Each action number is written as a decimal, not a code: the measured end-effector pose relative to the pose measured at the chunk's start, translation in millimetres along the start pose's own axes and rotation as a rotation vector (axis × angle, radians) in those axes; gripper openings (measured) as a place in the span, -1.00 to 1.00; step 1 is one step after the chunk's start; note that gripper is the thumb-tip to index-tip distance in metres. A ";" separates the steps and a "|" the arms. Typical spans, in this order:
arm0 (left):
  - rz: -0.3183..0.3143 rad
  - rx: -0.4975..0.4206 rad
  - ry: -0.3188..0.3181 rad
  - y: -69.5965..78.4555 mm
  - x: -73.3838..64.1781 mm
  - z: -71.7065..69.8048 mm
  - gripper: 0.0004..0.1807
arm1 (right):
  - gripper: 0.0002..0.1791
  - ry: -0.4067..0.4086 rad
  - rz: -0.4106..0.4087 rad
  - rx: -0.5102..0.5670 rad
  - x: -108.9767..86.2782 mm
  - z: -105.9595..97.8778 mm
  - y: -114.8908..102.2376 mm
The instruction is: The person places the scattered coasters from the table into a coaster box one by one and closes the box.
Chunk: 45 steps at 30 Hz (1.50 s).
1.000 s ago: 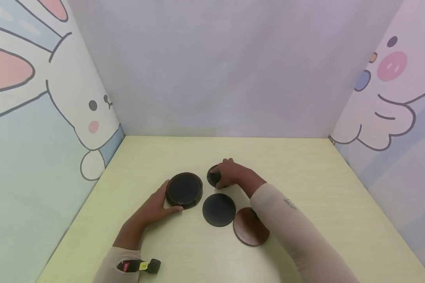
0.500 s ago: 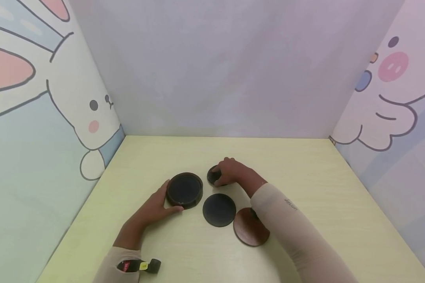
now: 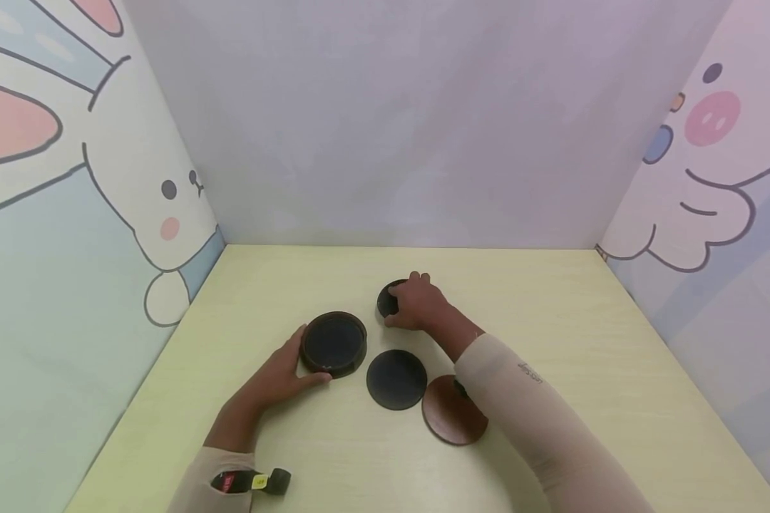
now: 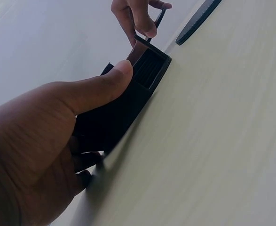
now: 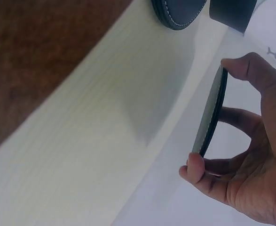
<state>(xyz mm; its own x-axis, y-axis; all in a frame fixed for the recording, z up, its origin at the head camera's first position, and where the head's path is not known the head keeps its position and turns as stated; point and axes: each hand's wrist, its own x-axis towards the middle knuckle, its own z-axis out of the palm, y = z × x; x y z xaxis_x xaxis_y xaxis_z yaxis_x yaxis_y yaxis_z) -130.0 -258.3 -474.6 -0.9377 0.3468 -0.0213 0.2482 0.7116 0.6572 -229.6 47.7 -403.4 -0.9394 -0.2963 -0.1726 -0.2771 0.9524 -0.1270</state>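
Note:
My left hand (image 3: 282,374) grips the side of a round black coaster holder (image 3: 356,367) on the table, thumb at the near side and fingers round the far left. In the left wrist view the holder (image 4: 121,115) shows an opening in its wall. Right of it, my right hand (image 3: 420,303) pinches a round black coaster (image 3: 386,303) by its edges. In the right wrist view this coaster (image 5: 210,113) is held up off the table, seen nearly edge-on, with light stitching along its rim. My fingers cover part of it in the head view.
A black stitched coaster (image 3: 396,380) lies flat between my arms. Beside it lies a brown round coaster (image 3: 450,417), partly under my right forearm. The pale wooden table (image 3: 321,456) meets a plain back wall (image 3: 385,128) and cartoon-printed side walls.
My right hand has raised the black coaster from the tabletop and moved it slightly away from me. My left hand and the holder have stayed in place.

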 end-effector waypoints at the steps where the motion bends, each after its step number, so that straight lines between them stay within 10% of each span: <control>1: 0.001 0.002 0.001 0.0 0.0 -0.1 0.33 | -0.22 0.010 0.011 -0.005 -0.5 -0.7 -1.0; 27: -0.009 -0.028 0.002 -3.8 1.5 -0.1 0.35 | -0.14 0.153 0.042 0.038 -19.3 -16.0 -34.7; 45: -0.007 -0.017 -0.011 -7.1 3.3 1.5 0.35 | -0.13 0.161 -0.110 -0.032 -41.7 -18.7 -72.5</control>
<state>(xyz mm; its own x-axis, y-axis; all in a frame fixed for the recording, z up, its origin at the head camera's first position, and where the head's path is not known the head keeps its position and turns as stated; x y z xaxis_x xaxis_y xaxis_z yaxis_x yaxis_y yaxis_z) -134.5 -261.3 -480.5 -0.9367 0.3484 -0.0346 0.2370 0.7036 0.6699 -174.1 -7.7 -368.8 -0.9225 -0.3860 -0.0003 -0.3839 0.9174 -0.1048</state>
